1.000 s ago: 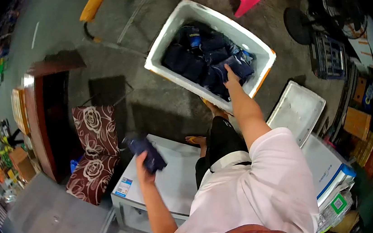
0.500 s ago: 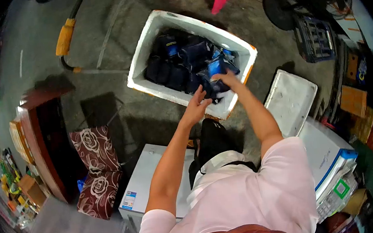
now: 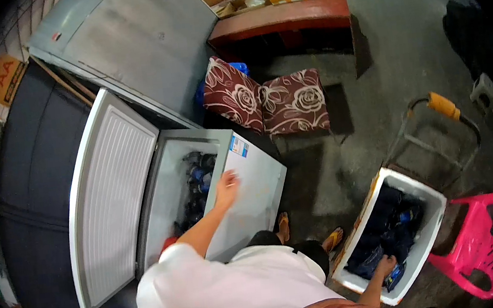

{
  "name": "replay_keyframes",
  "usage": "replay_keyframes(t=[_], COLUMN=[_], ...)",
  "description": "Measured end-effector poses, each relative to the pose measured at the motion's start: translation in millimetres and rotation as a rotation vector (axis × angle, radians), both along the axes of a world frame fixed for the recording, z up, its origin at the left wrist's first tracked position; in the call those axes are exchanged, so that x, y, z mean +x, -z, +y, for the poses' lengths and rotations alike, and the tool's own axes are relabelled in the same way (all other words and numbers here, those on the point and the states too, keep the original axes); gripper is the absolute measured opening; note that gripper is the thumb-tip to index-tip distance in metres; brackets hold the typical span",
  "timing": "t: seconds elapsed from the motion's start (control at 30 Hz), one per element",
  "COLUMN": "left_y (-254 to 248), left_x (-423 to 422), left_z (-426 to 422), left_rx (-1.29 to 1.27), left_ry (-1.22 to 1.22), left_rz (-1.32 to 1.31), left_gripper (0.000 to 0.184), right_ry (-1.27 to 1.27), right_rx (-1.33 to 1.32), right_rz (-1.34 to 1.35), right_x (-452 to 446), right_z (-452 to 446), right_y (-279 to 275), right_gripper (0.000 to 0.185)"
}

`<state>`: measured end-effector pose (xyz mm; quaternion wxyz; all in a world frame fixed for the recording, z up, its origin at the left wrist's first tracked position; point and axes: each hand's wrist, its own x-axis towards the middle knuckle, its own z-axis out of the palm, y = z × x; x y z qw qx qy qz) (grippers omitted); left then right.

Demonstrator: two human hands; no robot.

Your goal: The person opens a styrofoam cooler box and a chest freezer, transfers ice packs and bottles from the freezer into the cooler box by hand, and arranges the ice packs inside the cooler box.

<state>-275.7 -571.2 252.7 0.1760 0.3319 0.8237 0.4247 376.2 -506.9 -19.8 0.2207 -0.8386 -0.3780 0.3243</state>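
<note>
My left hand (image 3: 227, 189) is at the rim of an open chest freezer (image 3: 255, 183), over its white outer wall. Its fingers look partly bent, with nothing clearly visible in them. Inside the freezer lie dark packages (image 3: 200, 180) with some blue parts. On my other side, my right hand (image 3: 384, 266) reaches into a white foam box (image 3: 436, 206) on the floor. Its fingers are bent down onto one of the dark packages (image 3: 368, 261) in that box; the fingertips are partly hidden. Blue patches show on several packages.
The raised freezer lid (image 3: 113, 198) stands at the left. A floral-patterned chair (image 3: 293, 102) is beyond the freezer. Around the foam box are a pink plastic stool (image 3: 487, 243) and a metal handle frame with a yellow grip (image 3: 444, 105). A large grey cabinet (image 3: 132, 39) stands behind.
My view has swung left, bringing the open freezer into sight. My left hand has moved from the foam box to the freezer rim. My right hand is still in the box.
</note>
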Motion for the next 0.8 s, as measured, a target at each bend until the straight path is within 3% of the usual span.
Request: replay_keyframes(t=[0.03, 0.07, 0.1, 0.13, 0.17, 0.2, 0.23, 0.27, 0.3, 0.33, 0.37, 0.43, 0.47, 0.5, 0.53, 0.57, 0.6, 0.63, 0.67, 0.73, 0.8], left_y=[-27.1, -25.1, -4.0, 9.2, 35.3, 45.3, 82.6, 139.0, 76.4, 96.3, 48.8, 158.3, 133.7, 189.2, 170.7, 145.8, 154.9, 175.1, 123.9, 175.3, 204.6], left_x=[-28.5, -68.6, -121.5, -143.9, -172.6, -211.1, -213.8, -195.8, -225.8, -232.5, -238.6, -260.1, -261.7, -274.9, -279.0, -285.7, -297.8, -316.3, -322.0, -332.2, -325.4], left_z=[-25.3, -62.4, -137.7, -182.3, -203.9, -239.6, -285.2, -337.5, -265.7, -270.0, -258.8, -281.1, -274.0, -262.8, -236.6, -226.4, -204.6, -194.8, -178.9, -158.7, -139.2], left_rx=[-0.010, 0.143, 0.222, 0.008, 0.070, -0.185, -0.166, 0.013, -0.311, -0.442, -0.459, -0.517, -0.546, -0.473, -0.558, -0.534, -0.495, -0.499, -0.456, -0.418, -0.463], left_ry=[-0.189, -0.254, -0.609, -0.788, -0.704, -0.708, -0.733, -0.759, -0.831, -0.956, -0.906, -0.818, -0.787, -0.616, -0.565, -0.550, -0.491, -0.471, -0.455, -0.277, 0.096], left_rz=[0.093, 0.196, 0.089, 0.192, 0.172, 0.081, -0.030, -0.114, -0.162, -0.222, -0.114, -0.233, -0.185, -0.039, -0.045, 0.131, 0.253, 0.195, 0.134, -0.222, -0.359], left_gripper=[0.039, 0.037, 0.036, 0.037, 0.039, 0.040, 0.043, 0.048, 0.055, 0.060, 0.062, 0.066, 0.067, 0.067, 0.064, 0.059, 0.055, 0.055, 0.051, 0.045, 0.062], right_ry=[0.046, -0.031, -0.110, -0.183, -0.239, -0.370, -0.440, -0.525, -0.402, -0.492, -0.488, -0.534, -0.534, -0.595, -0.644, -0.643, -0.618, -0.703, -0.801, -0.994, -1.131], right_rx=[0.027, 0.049, 0.078, 0.118, 0.051, 0.111, 0.040, -0.086, -0.090, -0.097, -0.121, -0.149, -0.157, -0.151, -0.146, -0.142, -0.132, -0.071, 0.006, 0.048, 0.073], right_rz=[0.128, 0.180, 0.411, 0.537, 0.483, 0.489, 0.445, 0.308, 0.585, 0.530, 0.601, 0.408, 0.443, 0.391, 0.380, 0.458, 0.429, 0.388, 0.460, 0.342, 0.261], right_x=[-34.2, -74.3, -119.3, -156.0, -178.0, -212.6, -243.8, -250.2, -316.8, -336.5, -332.1, -381.8, -382.3, -408.3, -421.5, -424.8, -433.5, -467.6, -473.4, -537.7, -563.7], right_z=[7.9, 14.8, 26.5, 42.8, 40.9, 65.6, 78.0, 81.2, 85.0, 85.9, 91.1, 87.6, 92.9, 98.2, 100.6, 103.4, 102.2, 96.4, 103.0, 86.4, 79.6], right_y=[-3.0, -10.3, 14.9, -13.4, -31.3, -3.1, -54.5, -89.8, -148.2, -163.4, -183.1, -198.0, -211.8, -223.4, -231.0, -231.7, -243.6, -256.6, -273.3, -307.3, -304.7], right_gripper=[0.044, 0.044, 0.043, 0.042, 0.049, 0.054, 0.058, 0.058, 0.059, 0.057, 0.056, 0.054, 0.054, 0.054, 0.054, 0.052, 0.052, 0.051, 0.049, 0.047, 0.045])
